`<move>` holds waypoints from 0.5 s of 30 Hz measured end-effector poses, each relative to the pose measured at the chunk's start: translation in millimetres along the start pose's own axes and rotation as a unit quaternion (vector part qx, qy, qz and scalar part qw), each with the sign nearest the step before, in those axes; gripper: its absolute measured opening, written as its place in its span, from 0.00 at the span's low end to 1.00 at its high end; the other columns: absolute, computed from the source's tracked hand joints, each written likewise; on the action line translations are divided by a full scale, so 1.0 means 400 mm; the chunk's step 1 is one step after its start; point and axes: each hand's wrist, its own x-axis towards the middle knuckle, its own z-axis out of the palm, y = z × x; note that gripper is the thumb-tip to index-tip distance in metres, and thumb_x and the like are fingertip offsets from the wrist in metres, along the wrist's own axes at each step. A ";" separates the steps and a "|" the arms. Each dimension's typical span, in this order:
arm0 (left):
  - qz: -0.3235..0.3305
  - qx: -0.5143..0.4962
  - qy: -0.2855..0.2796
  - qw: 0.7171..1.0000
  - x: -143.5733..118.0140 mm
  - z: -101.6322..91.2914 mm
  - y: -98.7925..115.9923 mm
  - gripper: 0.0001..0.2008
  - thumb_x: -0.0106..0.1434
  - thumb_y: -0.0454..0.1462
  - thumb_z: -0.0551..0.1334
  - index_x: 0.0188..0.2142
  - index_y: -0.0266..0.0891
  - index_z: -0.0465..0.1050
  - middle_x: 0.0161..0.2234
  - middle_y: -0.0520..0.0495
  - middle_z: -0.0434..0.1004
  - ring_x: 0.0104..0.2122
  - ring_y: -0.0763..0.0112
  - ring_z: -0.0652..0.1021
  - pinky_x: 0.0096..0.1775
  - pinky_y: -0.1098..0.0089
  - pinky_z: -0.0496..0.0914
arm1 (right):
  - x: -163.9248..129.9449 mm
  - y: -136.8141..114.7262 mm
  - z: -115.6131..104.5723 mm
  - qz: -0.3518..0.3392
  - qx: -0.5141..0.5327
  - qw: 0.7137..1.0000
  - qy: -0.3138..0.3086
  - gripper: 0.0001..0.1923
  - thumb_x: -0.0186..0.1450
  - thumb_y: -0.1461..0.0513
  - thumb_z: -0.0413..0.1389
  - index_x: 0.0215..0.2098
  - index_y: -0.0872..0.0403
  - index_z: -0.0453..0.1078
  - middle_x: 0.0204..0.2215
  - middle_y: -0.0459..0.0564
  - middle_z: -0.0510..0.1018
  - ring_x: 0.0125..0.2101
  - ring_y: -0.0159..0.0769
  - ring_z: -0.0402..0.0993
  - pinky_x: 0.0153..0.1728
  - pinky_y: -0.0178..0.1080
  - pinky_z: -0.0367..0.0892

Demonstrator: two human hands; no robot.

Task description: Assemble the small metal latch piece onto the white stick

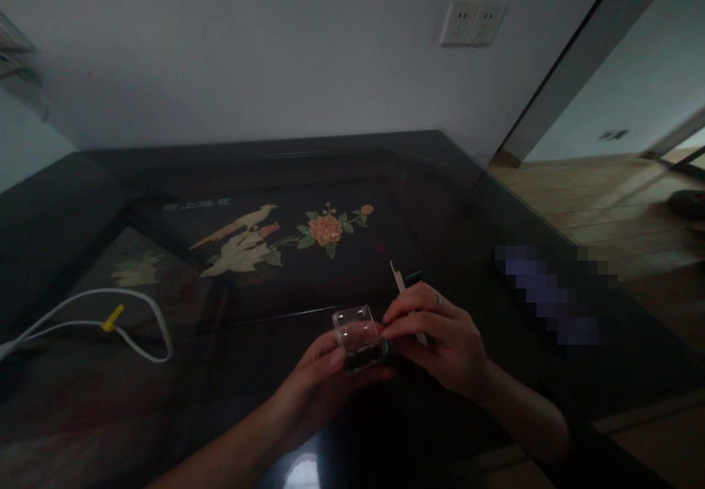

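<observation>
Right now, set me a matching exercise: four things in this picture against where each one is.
Things:
1. clear plastic box
2. white cable
3. wall socket
4. thin stick

Places:
A. on the wall, upper right
B. held between both hands
C. lying on the table's left side
D. rising out of the right hand

Pairs: 1-B, 2-C, 3-A, 4-D. The left hand cradles the box from below, above the dark table.

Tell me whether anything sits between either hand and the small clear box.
Nothing visible does. The left hand already holds the small clear box, and the right hand, gripping a thin stick, touches the box's right side.
</observation>
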 end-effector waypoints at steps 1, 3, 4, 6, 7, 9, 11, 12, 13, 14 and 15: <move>-0.004 0.001 -0.005 1.000 0.001 0.002 0.003 0.16 0.62 0.39 0.65 0.50 0.38 0.76 0.49 0.43 0.78 0.51 0.60 0.74 0.52 0.60 0.70 | 0.001 -0.001 -0.003 -0.001 0.015 1.000 0.001 0.06 0.68 0.62 0.55 0.36 0.52 0.74 0.31 0.49 0.78 0.33 0.34 0.74 0.34 0.39 0.72; -0.013 0.008 -0.008 1.000 0.006 0.009 0.011 0.17 0.61 0.39 0.66 0.49 0.37 0.77 0.49 0.43 0.79 0.51 0.60 0.74 0.52 0.60 0.70 | 0.002 -0.002 -0.010 0.007 0.048 0.999 0.010 0.04 0.67 0.63 0.56 0.36 0.53 0.74 0.31 0.50 0.79 0.33 0.35 0.75 0.34 0.39 0.71; -0.018 0.014 -0.005 1.000 0.008 0.012 0.014 0.17 0.61 0.39 0.67 0.49 0.37 0.77 0.48 0.42 0.79 0.51 0.60 0.75 0.51 0.61 0.70 | 0.002 -0.002 -0.013 0.016 0.062 0.998 0.014 0.03 0.67 0.63 0.57 0.36 0.53 0.74 0.30 0.50 0.79 0.33 0.35 0.75 0.34 0.39 0.71; -0.031 0.028 0.007 0.999 0.012 0.017 0.017 0.18 0.59 0.39 0.69 0.49 0.37 0.77 0.47 0.41 0.80 0.50 0.59 0.76 0.50 0.61 0.71 | 0.001 -0.002 -0.017 0.042 0.077 0.996 0.012 0.02 0.66 0.65 0.59 0.36 0.54 0.74 0.30 0.49 0.79 0.32 0.34 0.76 0.34 0.37 0.72; -0.037 0.035 0.015 0.999 0.014 0.019 0.016 0.19 0.58 0.39 0.69 0.48 0.36 0.77 0.47 0.41 0.80 0.49 0.60 0.76 0.49 0.62 0.71 | 0.000 -0.003 -0.018 0.051 0.078 0.996 0.005 0.02 0.65 0.65 0.59 0.36 0.54 0.74 0.30 0.49 0.79 0.32 0.33 0.76 0.33 0.37 0.72; -0.047 0.044 0.028 0.998 0.016 0.018 0.013 0.19 0.57 0.38 0.70 0.48 0.37 0.77 0.44 0.41 0.81 0.45 0.62 0.78 0.48 0.63 0.72 | 0.000 -0.003 -0.018 0.056 0.073 0.996 -0.017 0.03 0.66 0.66 0.59 0.37 0.54 0.75 0.29 0.49 0.79 0.31 0.32 0.75 0.32 0.35 0.72; -0.052 0.049 0.033 0.997 0.018 0.014 0.007 0.19 0.57 0.39 0.71 0.48 0.37 0.78 0.43 0.41 0.81 0.43 0.63 0.78 0.47 0.64 0.72 | 0.002 -0.003 -0.017 0.050 0.066 0.996 -0.034 0.04 0.67 0.65 0.57 0.38 0.54 0.75 0.29 0.49 0.79 0.31 0.32 0.75 0.33 0.34 0.72; -0.052 0.052 0.033 0.997 0.019 0.012 0.005 0.19 0.57 0.39 0.71 0.48 0.37 0.78 0.43 0.41 0.81 0.43 0.64 0.78 0.47 0.64 0.72 | 0.002 -0.004 -0.016 0.049 0.063 0.996 -0.039 0.05 0.67 0.64 0.57 0.38 0.54 0.75 0.29 0.48 0.79 0.31 0.31 0.74 0.33 0.34 0.72; -0.052 0.055 0.031 0.997 0.020 0.010 0.003 0.20 0.57 0.39 0.70 0.48 0.37 0.78 0.42 0.41 0.81 0.43 0.64 0.78 0.47 0.64 0.72 | 0.002 -0.004 -0.015 0.050 0.060 0.996 -0.043 0.05 0.67 0.64 0.56 0.38 0.53 0.76 0.30 0.48 0.78 0.31 0.31 0.74 0.33 0.34 0.72; -0.051 0.058 0.029 0.997 0.021 0.010 0.001 0.20 0.57 0.40 0.70 0.49 0.37 0.77 0.42 0.41 0.81 0.43 0.64 0.78 0.47 0.65 0.72 | 0.002 -0.003 -0.013 0.053 0.057 0.996 -0.046 0.06 0.68 0.64 0.56 0.38 0.53 0.76 0.30 0.48 0.78 0.32 0.31 0.74 0.33 0.34 0.72; -0.049 0.059 0.027 0.997 0.022 0.010 0.000 0.21 0.57 0.40 0.70 0.50 0.38 0.77 0.42 0.41 0.80 0.43 0.64 0.78 0.46 0.65 0.72 | 0.001 -0.003 -0.012 0.057 0.054 0.996 -0.049 0.06 0.67 0.64 0.56 0.38 0.53 0.76 0.31 0.48 0.78 0.32 0.32 0.74 0.34 0.34 0.72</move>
